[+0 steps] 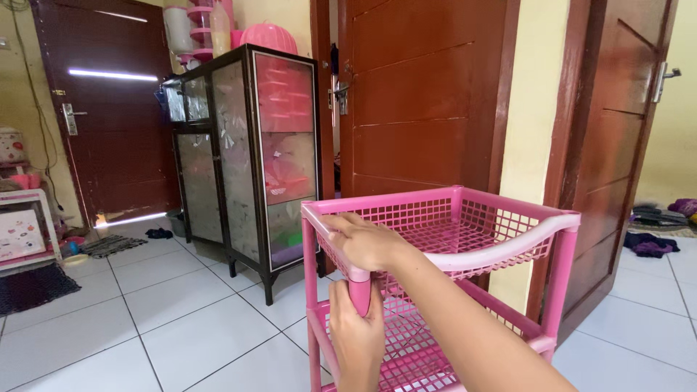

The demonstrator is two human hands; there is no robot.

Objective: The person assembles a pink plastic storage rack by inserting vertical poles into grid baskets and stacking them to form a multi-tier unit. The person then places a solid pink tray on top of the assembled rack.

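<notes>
Your left fingers (347, 313) wrap a pink post (359, 290) of the pink rack (501, 218), hiding most of it; your right fingers (341, 236) cover the joint just above them. Below your fingers, the rack's lower shelf (421, 348) and your forearms run off the bottom edge.

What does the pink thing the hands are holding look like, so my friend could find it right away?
Start at the brown wooden door in the middle, then look just below it. There stands a pink plastic shelf rack with lattice baskets; the right hand rests on its top corner and the left hand grips its corner post. Unlike the dark glass-fronted cabinet beside it, it is open and bright pink.
</notes>
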